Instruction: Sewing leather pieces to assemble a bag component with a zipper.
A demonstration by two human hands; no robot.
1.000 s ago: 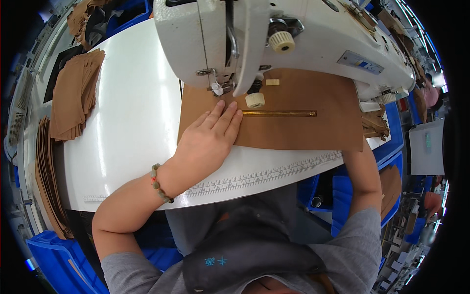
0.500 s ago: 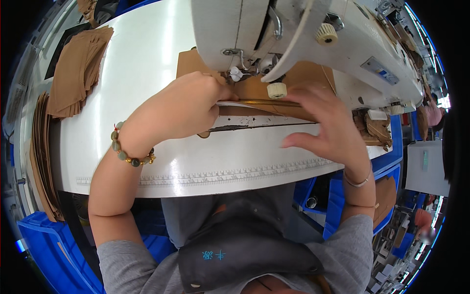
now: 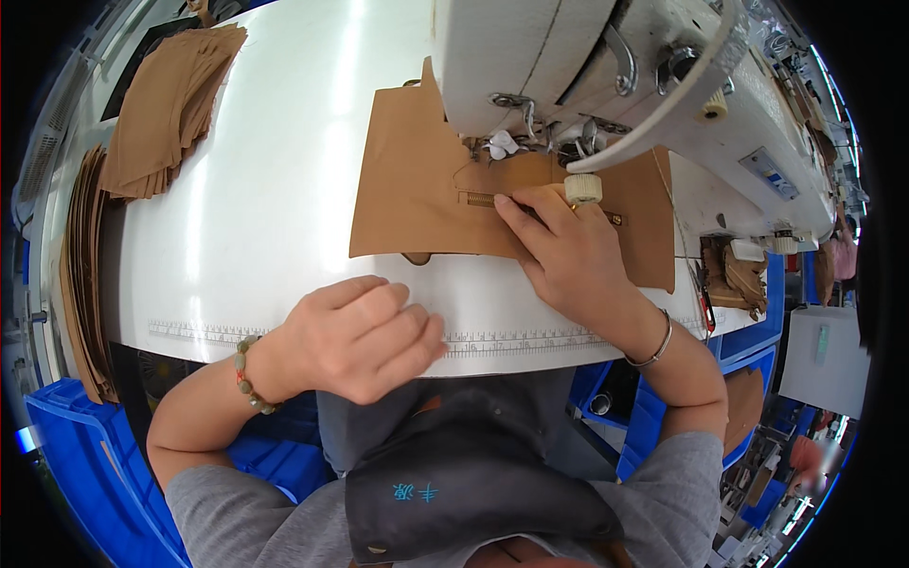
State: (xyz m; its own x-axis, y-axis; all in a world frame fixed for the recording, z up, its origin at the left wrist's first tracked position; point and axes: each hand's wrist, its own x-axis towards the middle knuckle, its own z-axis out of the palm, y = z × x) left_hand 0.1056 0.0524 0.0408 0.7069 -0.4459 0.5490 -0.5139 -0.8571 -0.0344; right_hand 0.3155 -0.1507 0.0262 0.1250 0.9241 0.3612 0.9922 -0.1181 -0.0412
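Note:
A flat brown panel [image 3: 402, 180], which looks like fabric or soft leather, lies under the head of a white sewing machine [image 3: 521, 57]. A narrow slot in it shows a brass-toned zipper [image 3: 480, 200]. My right hand [image 3: 573, 241] lies on the panel over the zipper, fingers stretched and pressing down; part of the zipper is hidden beneath it. Off the panel, my left hand [image 3: 365, 341] hovers above the table's front edge with its fingers curled in. Whatever it may hold is hidden. A rounded brown tab [image 3: 416, 257] pokes out below the panel's near edge.
A fanned stack of brown pieces [image 3: 170, 109] lies at the far left, with more upright pieces [image 3: 83, 275] beside the table. A printed ruler [image 3: 511, 339] runs along the front edge. Red-handled snips [image 3: 707, 305] and brown scraps [image 3: 739, 275] lie right. Blue bins [image 3: 95, 464] stand below.
My left hand has let go of the work and drawn back toward me, curled. The panel now lies flat, its zipper slot facing up, and my right hand has come down onto it.

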